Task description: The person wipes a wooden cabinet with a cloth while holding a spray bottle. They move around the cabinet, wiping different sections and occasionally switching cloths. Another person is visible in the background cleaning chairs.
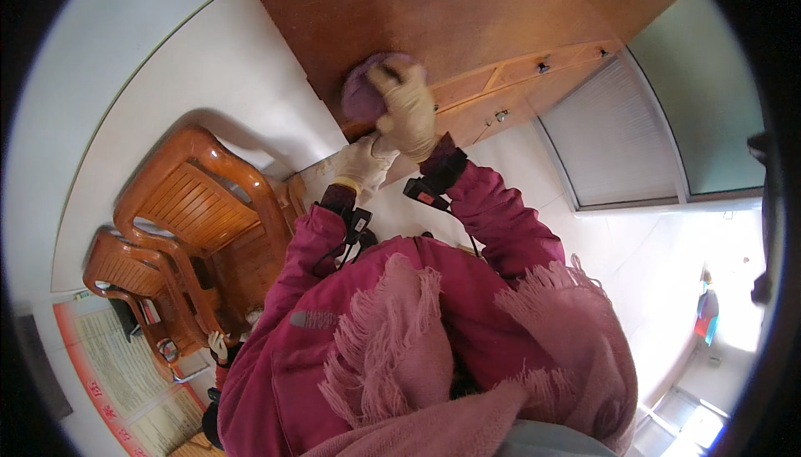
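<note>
The gloved right hand touches a purple cloth on the wooden cabinet, left hand beside; I cannot tell either grip.

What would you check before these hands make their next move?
1. Right hand at the purple cloth: ok, its fingers are over it.
2. Firm grip on the cloth: cannot tell, the fingers are blurred.
3. Cloth on the wooden cabinet: ok, it lies on the top, near a corner.
4. Left hand well apart from the right: not ok, it is close by the right wrist.
5. Pale gloves on both hands: ok.
</note>
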Motion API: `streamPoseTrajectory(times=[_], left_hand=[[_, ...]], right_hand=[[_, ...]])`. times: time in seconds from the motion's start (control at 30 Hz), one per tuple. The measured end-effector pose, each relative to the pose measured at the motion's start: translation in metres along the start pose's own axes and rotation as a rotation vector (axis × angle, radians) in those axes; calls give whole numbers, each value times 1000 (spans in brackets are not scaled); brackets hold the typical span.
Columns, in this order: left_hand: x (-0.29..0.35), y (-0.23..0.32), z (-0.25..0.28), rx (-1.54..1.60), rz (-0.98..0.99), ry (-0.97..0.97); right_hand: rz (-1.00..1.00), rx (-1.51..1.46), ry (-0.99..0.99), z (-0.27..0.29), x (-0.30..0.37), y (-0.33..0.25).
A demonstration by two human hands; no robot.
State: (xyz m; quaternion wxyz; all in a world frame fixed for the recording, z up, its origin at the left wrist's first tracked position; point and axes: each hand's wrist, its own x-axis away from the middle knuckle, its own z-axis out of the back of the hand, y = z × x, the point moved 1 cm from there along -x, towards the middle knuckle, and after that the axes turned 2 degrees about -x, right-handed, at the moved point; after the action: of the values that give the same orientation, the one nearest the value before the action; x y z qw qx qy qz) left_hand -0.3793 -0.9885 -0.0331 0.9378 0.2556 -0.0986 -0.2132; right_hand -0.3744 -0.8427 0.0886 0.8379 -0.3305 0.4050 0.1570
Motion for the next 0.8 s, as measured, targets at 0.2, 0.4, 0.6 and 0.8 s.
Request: streamPoseTrajectory(times=[0.2,0.4,0.6,0.8], left_hand=[[2,7,3,-42,48,35],[7,25,19,-46,132,6],[0,5,-2,-86,126,51],[-5,-10,-22,-166,-68,111]], right_hand=[[95,66,-227,2,26,34],[-167,-258,185,45,28,150],[-774,127,506,80,33,243],[-712,142,546,33,38,210]])
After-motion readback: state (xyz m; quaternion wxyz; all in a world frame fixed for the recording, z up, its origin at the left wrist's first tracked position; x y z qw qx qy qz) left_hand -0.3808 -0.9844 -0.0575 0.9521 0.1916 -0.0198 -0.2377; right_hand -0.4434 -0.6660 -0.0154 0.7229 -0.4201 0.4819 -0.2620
